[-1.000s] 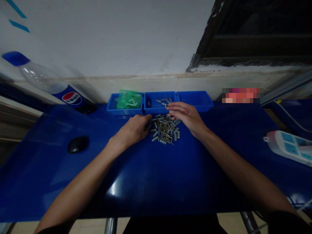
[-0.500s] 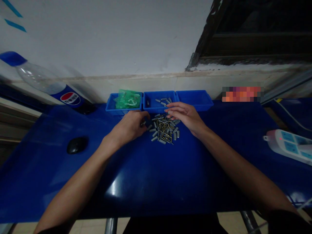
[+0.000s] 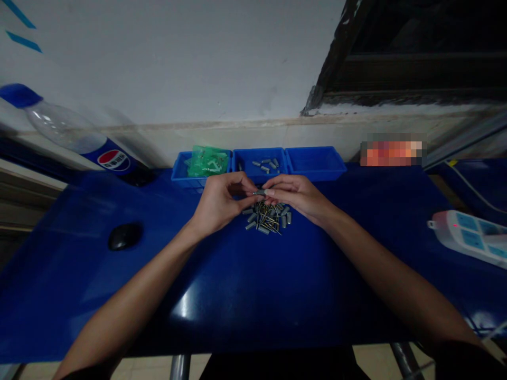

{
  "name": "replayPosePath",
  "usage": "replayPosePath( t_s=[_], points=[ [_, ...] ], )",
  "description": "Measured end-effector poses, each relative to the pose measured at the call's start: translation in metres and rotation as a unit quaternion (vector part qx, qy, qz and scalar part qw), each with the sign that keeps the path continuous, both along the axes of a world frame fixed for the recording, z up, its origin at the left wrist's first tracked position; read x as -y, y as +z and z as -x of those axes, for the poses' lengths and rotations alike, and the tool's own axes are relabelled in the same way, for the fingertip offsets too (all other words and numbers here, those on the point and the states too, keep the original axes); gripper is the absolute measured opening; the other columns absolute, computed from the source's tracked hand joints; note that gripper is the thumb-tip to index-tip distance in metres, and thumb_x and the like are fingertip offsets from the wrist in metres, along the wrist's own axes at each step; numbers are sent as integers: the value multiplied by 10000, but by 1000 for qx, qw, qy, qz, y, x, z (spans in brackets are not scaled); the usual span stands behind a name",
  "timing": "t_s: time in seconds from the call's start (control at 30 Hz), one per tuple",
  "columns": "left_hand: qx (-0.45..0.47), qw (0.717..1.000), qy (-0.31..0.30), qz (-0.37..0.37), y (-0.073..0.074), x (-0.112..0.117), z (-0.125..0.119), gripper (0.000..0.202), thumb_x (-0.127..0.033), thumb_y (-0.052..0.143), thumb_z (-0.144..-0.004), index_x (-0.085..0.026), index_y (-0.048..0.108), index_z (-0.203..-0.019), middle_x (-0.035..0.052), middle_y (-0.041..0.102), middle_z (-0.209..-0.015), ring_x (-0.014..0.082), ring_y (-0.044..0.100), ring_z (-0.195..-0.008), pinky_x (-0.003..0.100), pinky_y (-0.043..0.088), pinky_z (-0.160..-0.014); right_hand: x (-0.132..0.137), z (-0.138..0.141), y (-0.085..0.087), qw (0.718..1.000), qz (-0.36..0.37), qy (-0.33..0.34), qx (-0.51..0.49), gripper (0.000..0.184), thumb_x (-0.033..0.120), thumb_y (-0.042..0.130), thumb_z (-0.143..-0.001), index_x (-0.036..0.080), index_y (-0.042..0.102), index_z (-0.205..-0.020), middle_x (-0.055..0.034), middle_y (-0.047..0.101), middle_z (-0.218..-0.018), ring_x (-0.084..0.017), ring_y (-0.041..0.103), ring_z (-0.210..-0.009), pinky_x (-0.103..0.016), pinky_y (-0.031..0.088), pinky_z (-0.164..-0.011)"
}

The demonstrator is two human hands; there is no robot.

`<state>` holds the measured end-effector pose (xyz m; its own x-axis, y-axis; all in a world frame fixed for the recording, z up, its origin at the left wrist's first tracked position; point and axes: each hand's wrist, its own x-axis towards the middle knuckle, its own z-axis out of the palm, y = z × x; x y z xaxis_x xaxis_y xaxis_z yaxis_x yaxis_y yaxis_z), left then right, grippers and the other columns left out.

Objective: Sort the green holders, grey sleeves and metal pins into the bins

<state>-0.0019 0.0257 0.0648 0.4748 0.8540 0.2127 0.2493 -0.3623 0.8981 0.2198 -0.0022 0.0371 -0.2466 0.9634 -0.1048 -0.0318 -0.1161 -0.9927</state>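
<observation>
Over the middle of the table my left hand and my right hand meet fingertip to fingertip. Both are closed in a pinch on one small grey wall plug, which lies roughly level between them. Its left end shows a brighter tip; whether that is a screw I cannot tell. Right below the fingers is a loose pile of brass- and silver-coloured screws, with more grey wall plugs scattered among and around them. My hands hide the back of the pile.
Three joined blue bins line the wall: the left bin with green plastic bags, the middle bin with several grey plugs, and the right bin. A cola bottle and black mouse are left; a power strip is right.
My left hand has moved right and slightly up from the pile's left side to meet my right hand. The right hand has shifted slightly down, its fingers now closed on the plug.
</observation>
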Motion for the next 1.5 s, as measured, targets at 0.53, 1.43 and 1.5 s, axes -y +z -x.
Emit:
replayPosePath(
  t_s=[0.53,1.43,1.5],
  points=[
    [-351,923,-76,-139,-13,-20,24,206,-253,749,-896,-202,712,-1092,81,744,-1049,219,708,-891,336,550,-794,-5,-1,6,981,-65,-174,47,194,280,794,-771,242,744,-955,-45,781,-886,-236,745,-883,-444,579,-894],
    [-419,899,-55,-116,-15,-14,19,319,-128,650,-824,-209,665,-1132,57,744,-894,222,698,-739,300,455,-615,-4,-1,5,990,-32,-136,33,236,342,775,-821,237,746,-1030,-88,810,-1091,-245,759,-925,-430,580,-854],
    [-361,922,-50,-133,-14,-16,18,311,-115,651,-826,-196,668,-1126,52,747,-905,202,699,-752,297,501,-661,-5,-1,4,990,-33,-130,39,249,347,774,-818,234,742,-1038,-86,815,-1045,-241,756,-900,-418,575,-827]
  ],
)
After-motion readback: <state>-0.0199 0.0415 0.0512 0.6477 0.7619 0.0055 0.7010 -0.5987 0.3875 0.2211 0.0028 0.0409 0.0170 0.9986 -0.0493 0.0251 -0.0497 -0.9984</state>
